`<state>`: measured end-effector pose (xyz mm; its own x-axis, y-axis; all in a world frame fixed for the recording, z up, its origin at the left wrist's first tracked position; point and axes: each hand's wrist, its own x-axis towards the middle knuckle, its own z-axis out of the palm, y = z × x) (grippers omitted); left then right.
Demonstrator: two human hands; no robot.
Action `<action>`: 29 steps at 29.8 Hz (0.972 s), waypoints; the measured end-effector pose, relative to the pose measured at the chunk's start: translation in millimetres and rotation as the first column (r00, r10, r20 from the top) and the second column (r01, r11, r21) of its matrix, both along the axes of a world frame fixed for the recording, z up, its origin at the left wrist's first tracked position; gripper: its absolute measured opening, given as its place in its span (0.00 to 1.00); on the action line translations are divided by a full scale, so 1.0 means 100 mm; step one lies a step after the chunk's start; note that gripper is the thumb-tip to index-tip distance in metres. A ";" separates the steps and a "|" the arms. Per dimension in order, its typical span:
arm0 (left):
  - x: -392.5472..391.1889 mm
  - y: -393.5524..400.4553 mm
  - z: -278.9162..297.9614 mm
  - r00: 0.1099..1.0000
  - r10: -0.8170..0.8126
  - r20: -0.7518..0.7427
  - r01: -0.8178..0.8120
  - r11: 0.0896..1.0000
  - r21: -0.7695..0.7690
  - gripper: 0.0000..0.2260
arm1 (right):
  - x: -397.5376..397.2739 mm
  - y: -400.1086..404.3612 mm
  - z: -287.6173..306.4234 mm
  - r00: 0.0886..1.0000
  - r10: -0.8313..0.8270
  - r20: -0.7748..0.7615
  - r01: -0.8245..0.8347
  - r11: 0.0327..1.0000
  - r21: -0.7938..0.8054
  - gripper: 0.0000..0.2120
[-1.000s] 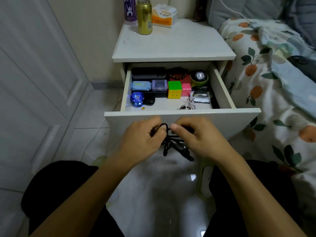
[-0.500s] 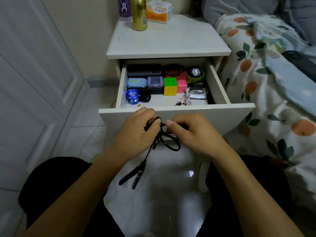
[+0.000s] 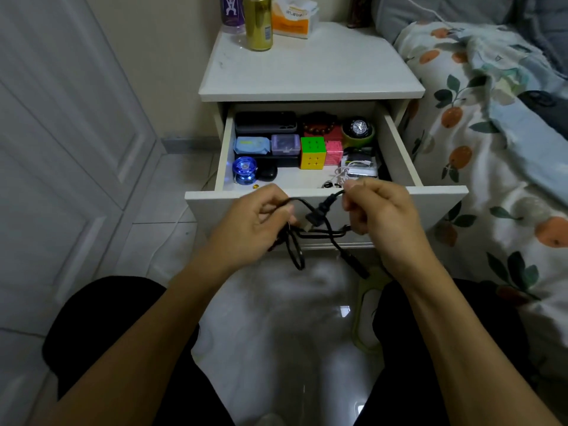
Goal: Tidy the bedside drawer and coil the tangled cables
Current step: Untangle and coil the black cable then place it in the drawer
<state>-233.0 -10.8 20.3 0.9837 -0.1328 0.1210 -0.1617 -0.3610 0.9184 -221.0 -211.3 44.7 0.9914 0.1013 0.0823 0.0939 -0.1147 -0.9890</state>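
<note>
step in hand looks like untangling/coiling: black cable [image 3: 310, 232] is held in mid frame, in front of the open drawer [image 3: 325, 199], over the floor. left hand [image 3: 258, 224] has fingers curled round a bunch of loops, so its grip is closed on the cable. right hand [image 3: 379, 210] pinches the cable near one plug end, grip closed on it too. a strand runs between the hands, one loop hangs below the left hand, and a second plug end dangles lower centre. still looks tangled, not a neat coil. next move probably needs the right hand to free the plug end from the crossing strands, then wrap even loops into the left hand without dropping the bundle. white cable [image 3: 347, 173] lies in the drawer's front right corner, not yet coiled.

largest down: white wardrobe doors [image 3: 61, 149] fill left of frame, bed with fruit-print cover [image 3: 491, 149] on the right, glossy tile floor [image 3: 276, 318] bottom centre, white nightstand [image 3: 310, 72] upper centre. on top of it: gold can [image 3: 258, 24], purple bottle [image 3: 232, 10], orange tissue pack [image 3: 293, 16]. in the drawer: dark case [image 3: 266, 122] at back left, colour cube [image 3: 313, 152] middle, watch [image 3: 358, 129] back right, blue yo-yo [image 3: 244, 170] front left, black earbud case [image 3: 266, 173] beside it.
</note>
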 end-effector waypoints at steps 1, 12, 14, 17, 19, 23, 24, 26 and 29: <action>-0.01 -0.01 -0.03 1.000 -0.029 0.009 0.029 1.000 0.001 0.05 | 0.00 -0.01 0.01 1.000 -0.011 -0.022 0.011 1.000 0.018 0.18; -0.04 0.01 0.05 0.993 -0.072 -0.097 0.079 0.994 0.072 0.08 | 0.00 -0.04 -0.12 0.998 -0.048 -0.039 0.031 0.936 -0.351 0.18; -0.06 0.06 0.12 0.991 -0.100 -0.087 0.104 0.993 0.052 0.07 | -0.01 -0.02 -0.17 0.999 0.037 0.005 -0.029 0.843 -0.537 0.15; -0.10 0.14 0.18 0.991 -0.108 -0.080 0.110 0.994 0.025 0.05 | -0.02 0.00 -0.21 0.990 0.141 0.001 -0.099 0.696 -0.711 0.13; -0.11 0.18 0.21 0.988 -0.113 -0.101 0.114 0.993 0.005 0.05 | -0.03 0.01 -0.22 0.976 0.207 0.065 -0.091 0.662 -0.744 0.17; -0.13 0.26 0.22 0.976 -0.161 -0.146 0.164 0.986 0.012 0.11 | -0.08 0.12 -0.16 0.927 0.361 0.107 -0.225 0.758 -0.612 0.14; -0.15 0.27 0.23 0.977 -0.174 -0.125 0.182 0.982 0.056 0.13 | -0.09 0.15 -0.16 0.919 0.387 0.072 -0.276 0.764 -0.584 0.13; -0.17 0.24 0.23 0.981 -0.175 -0.079 0.185 0.974 0.133 0.14 | -0.10 0.17 -0.14 0.917 0.396 0.038 -0.311 0.774 -0.551 0.07; -0.20 0.27 0.21 0.991 -0.121 -0.052 0.128 0.978 0.164 0.14 | -0.11 0.22 -0.15 0.930 0.366 0.037 -0.303 0.818 -0.488 0.04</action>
